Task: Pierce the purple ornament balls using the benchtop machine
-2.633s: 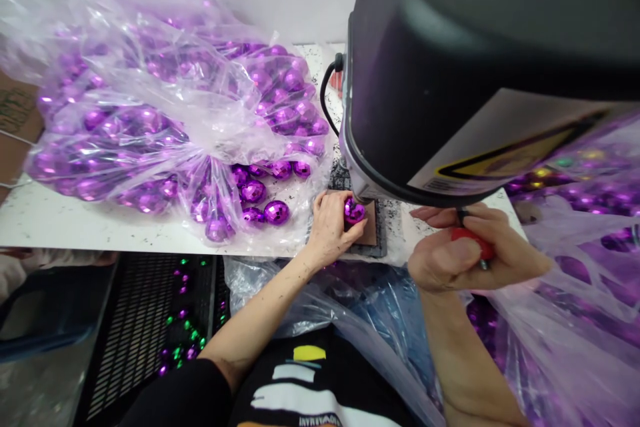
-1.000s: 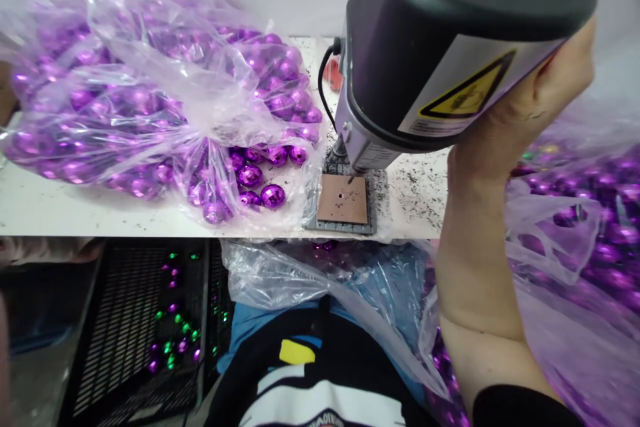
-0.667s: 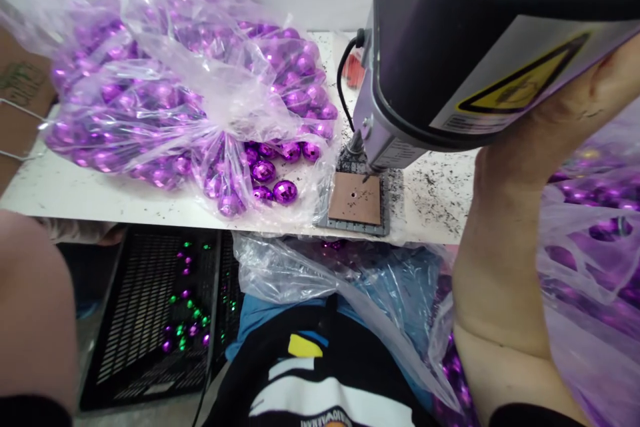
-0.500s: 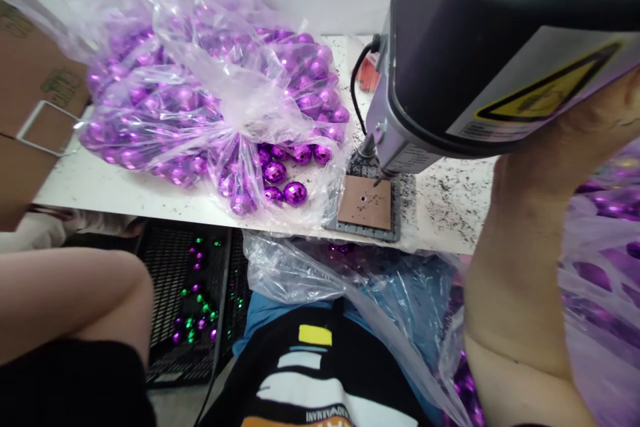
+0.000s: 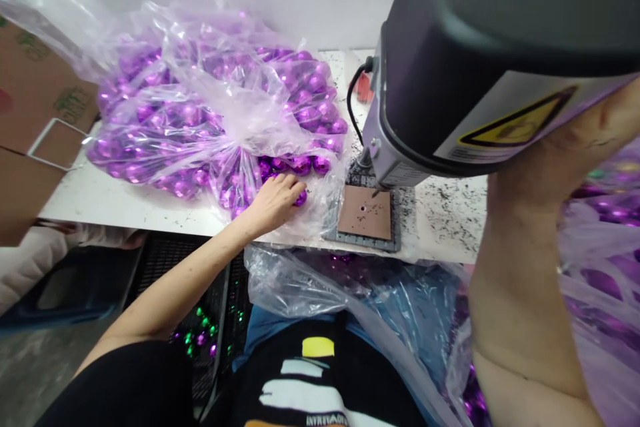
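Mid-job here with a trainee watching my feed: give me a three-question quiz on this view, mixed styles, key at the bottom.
1. Open question: what lies at the fingers of the left hand?
2. True or false: the square brown board has a small hole in it.
3. Fill the gap: on the bulky black machine housing, the black-bordered warning triangle is ____ inside.

Key:
1. A shiny purple faceted ball, partly covered by the fingers; whether they grip it is unclear.
2. True; dark flecks also lie on the board.
3. Yellow.
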A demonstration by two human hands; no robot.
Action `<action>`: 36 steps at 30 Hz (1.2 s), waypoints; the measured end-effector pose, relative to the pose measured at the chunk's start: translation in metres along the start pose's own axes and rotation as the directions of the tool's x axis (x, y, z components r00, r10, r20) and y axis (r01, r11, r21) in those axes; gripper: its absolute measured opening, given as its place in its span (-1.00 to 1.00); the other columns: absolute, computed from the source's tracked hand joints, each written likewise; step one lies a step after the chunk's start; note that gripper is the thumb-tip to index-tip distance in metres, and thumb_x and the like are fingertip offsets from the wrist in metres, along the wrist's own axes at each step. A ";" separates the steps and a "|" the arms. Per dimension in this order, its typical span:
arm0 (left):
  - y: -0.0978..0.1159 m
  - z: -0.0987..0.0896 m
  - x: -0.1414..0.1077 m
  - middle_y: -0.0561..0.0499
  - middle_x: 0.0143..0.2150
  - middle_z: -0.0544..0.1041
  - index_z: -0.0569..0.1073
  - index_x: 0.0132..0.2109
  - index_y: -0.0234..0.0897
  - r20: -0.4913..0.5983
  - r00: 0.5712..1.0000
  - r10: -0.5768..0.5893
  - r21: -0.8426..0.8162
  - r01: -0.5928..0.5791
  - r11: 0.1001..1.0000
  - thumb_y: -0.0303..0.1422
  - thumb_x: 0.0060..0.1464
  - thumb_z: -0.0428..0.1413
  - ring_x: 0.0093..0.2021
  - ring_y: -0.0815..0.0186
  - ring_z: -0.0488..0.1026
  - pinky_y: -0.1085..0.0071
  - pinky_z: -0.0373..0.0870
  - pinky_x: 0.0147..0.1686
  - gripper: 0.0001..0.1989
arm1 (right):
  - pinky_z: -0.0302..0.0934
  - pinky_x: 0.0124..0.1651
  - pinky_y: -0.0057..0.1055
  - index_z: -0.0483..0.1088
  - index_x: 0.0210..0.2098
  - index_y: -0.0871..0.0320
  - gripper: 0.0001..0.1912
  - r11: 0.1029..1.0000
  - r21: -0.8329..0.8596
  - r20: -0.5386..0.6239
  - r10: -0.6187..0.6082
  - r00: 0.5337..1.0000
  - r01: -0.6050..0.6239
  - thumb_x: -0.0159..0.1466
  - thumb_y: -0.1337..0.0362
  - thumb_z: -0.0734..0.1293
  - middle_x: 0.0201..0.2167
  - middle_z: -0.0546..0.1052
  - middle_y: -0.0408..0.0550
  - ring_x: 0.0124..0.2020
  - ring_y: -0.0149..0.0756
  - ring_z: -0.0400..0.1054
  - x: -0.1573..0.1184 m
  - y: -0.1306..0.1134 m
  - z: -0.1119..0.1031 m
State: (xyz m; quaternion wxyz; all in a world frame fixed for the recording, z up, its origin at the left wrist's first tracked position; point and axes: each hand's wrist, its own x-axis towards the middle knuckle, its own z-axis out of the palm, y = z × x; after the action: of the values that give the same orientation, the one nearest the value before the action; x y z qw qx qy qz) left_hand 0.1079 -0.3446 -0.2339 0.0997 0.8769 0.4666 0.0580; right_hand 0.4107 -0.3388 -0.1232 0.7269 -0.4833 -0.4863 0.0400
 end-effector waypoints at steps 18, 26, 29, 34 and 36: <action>0.081 0.057 0.037 -0.02 -0.04 0.53 0.38 0.14 -0.21 -0.032 0.981 -0.190 -0.823 0.082 0.562 -0.16 0.11 0.24 -0.16 0.28 0.48 0.39 0.45 -0.21 -0.51 | -0.10 -0.37 -0.54 -0.03 -0.48 0.19 -0.36 0.980 -0.108 0.097 -0.158 0.983 0.168 0.16 -0.32 0.06 -0.56 0.04 -0.25 -0.49 -0.64 -0.05 0.000 -0.011 0.002; 0.097 0.060 0.040 -0.08 0.00 0.45 0.38 0.13 -0.20 -0.178 0.980 -0.088 -0.432 0.002 0.902 -0.19 0.15 0.24 -0.04 0.17 0.46 0.30 0.38 -0.10 -0.56 | -0.08 -0.35 -0.53 0.02 -0.46 0.21 -0.40 0.973 -0.104 0.078 -0.200 0.977 0.207 0.24 -0.26 0.04 -0.56 0.08 -0.26 -0.49 -0.65 -0.04 0.000 -0.011 0.003; 0.103 0.070 0.044 -0.06 -0.05 0.46 0.41 0.07 -0.20 -0.242 0.962 -0.125 -0.406 0.017 0.914 -0.16 0.08 0.29 -0.04 0.16 0.43 0.28 0.33 -0.09 -0.54 | -0.07 -0.34 -0.52 0.06 -0.46 0.22 -0.43 0.972 -0.103 0.086 -0.202 0.976 0.210 0.27 -0.21 0.03 -0.56 0.11 -0.27 -0.51 -0.68 -0.01 -0.001 -0.011 0.002; 0.108 0.084 0.051 -0.05 -0.13 0.48 0.42 -0.01 -0.24 -0.318 0.938 -0.139 -0.383 0.007 0.924 -0.19 0.05 0.29 -0.03 0.12 0.38 0.18 0.22 0.05 -0.60 | -0.05 -0.33 -0.49 0.10 -0.45 0.22 -0.44 0.973 -0.093 0.092 -0.202 0.975 0.211 0.31 -0.18 0.04 -0.55 0.13 -0.26 -0.51 -0.67 0.04 -0.003 -0.009 0.000; 0.108 0.085 0.052 -0.04 -0.15 0.48 0.42 -0.03 -0.23 -0.325 0.936 -0.135 -0.374 0.003 0.927 -0.21 0.03 0.29 -0.05 0.12 0.38 0.17 0.20 0.07 -0.61 | -0.07 -0.34 -0.48 0.09 -0.45 0.22 -0.45 0.971 -0.093 0.110 -0.211 0.971 0.222 0.33 -0.18 0.05 -0.56 0.12 -0.25 -0.51 -0.65 0.00 -0.002 -0.008 -0.002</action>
State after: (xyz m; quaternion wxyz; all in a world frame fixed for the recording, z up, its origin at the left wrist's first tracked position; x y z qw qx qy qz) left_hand 0.2410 -0.3705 -0.2911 0.1807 0.8015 0.4886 0.2936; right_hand 0.4078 -0.3452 -0.1185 0.6755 -0.4619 -0.5732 -0.0410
